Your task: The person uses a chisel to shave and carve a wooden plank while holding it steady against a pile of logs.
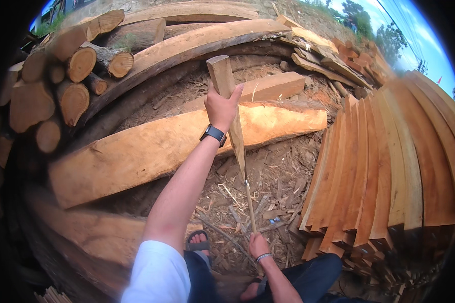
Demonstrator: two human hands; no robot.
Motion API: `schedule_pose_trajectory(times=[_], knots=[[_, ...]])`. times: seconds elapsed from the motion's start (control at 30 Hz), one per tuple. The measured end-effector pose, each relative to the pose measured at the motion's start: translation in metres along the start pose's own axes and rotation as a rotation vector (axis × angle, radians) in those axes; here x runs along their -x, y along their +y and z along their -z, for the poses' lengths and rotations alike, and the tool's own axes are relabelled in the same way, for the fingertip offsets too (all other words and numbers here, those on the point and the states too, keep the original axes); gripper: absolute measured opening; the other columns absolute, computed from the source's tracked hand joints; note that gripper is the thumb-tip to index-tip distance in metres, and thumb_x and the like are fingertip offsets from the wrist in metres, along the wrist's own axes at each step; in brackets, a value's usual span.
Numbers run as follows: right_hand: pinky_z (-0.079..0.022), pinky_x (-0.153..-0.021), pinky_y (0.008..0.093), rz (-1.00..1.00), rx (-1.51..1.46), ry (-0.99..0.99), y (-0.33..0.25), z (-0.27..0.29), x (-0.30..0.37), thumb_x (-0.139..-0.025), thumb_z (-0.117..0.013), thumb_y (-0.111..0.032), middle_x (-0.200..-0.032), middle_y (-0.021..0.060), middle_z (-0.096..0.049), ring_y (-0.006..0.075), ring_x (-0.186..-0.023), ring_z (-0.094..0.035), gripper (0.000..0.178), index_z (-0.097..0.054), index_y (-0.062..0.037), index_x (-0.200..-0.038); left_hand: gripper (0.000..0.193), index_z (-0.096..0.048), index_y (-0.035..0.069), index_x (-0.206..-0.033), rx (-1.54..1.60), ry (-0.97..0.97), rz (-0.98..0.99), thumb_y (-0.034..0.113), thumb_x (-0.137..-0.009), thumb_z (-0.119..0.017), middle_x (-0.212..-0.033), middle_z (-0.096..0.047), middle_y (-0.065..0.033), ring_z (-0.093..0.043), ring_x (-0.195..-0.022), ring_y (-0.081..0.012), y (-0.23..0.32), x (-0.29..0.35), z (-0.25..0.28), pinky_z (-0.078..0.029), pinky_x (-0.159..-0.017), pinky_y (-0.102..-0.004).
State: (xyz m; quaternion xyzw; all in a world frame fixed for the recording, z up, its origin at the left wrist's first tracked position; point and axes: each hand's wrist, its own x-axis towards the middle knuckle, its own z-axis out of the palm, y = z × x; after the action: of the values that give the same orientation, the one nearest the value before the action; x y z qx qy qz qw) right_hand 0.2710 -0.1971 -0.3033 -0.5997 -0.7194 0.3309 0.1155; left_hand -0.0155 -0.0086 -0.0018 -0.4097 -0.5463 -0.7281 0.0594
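My left hand (222, 108), below a dark wristwatch, is closed around a squared wooden stake (221, 70). The stake stands nearly upright, its broad end up and its lower end tapering to a point. Lower down, my right hand (258, 246) grips the thin wooden handle (251, 207) of a tool. A small bit of metal (246, 182) shows at the handle's far end, right by the stake's tip. The tool's head is too small to make out. Behind the stake lies a long, pale sawn slab (136, 154).
Wood chips and bark (283, 171) cover the ground between my sandalled feet and the slab. Sawn planks (374, 166) are stacked at right. Cut logs (81, 65) are piled at far left, and a long curved timber (197, 40) lies across the back.
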Motion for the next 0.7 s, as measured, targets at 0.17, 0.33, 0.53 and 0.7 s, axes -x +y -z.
schedule_pose_trajectory(times=[0.17, 0.33, 0.53, 0.7], knots=[[-0.048, -0.078, 0.0602, 0.015, 0.05, -0.004, 0.005, 0.004, -0.003, -0.1, -0.044, -0.032, -0.086, 0.0369, -0.062, 0.0547, -0.087, -0.06, 0.041, -0.058, 0.0058, -0.095, 0.052, -0.062, -0.003, -0.101, 0.027, -0.018, 0.05, 0.038, -0.076, -0.082, -0.089, -0.071, -0.0203, -0.071, -0.084, -0.0344, -0.001, -0.002, 0.001, -0.055, -0.074, -0.0409], [-0.048, -0.079, 0.0602, -0.033, 0.072, 0.043, -0.03, 0.03, 0.001, -0.101, -0.041, -0.036, -0.086, 0.036, -0.063, 0.0545, -0.088, -0.06, 0.045, -0.058, 0.0052, -0.094, 0.053, -0.061, -0.004, -0.1, -0.021, -0.001, 0.023, 0.038, -0.076, -0.081, -0.087, -0.071, -0.0213, -0.071, -0.083, -0.0347, -0.007, -0.002, 0.005, -0.055, -0.073, -0.0408], [-0.045, -0.082, 0.0605, -0.013, 0.03, 0.021, 0.034, -0.011, -0.011, -0.102, -0.037, -0.036, -0.089, 0.0362, -0.063, 0.0548, -0.09, -0.059, 0.047, -0.059, 0.0048, -0.097, 0.055, -0.061, -0.005, -0.1, 0.009, -0.019, 0.039, 0.04, -0.076, -0.081, -0.087, -0.071, -0.0224, -0.071, -0.083, -0.0359, -0.002, -0.001, -0.001, -0.055, -0.074, -0.0413], [-0.043, -0.084, 0.0601, -0.009, -0.048, -0.007, 0.005, 0.005, -0.003, -0.103, -0.033, -0.036, -0.093, 0.0351, -0.062, 0.0538, -0.093, -0.058, 0.051, -0.062, 0.0048, -0.095, 0.055, -0.061, -0.005, -0.102, -0.016, -0.014, 0.009, 0.039, -0.076, -0.081, -0.089, -0.071, -0.0227, -0.071, -0.084, -0.0361, -0.002, -0.001, 0.002, -0.055, -0.074, -0.0415]])
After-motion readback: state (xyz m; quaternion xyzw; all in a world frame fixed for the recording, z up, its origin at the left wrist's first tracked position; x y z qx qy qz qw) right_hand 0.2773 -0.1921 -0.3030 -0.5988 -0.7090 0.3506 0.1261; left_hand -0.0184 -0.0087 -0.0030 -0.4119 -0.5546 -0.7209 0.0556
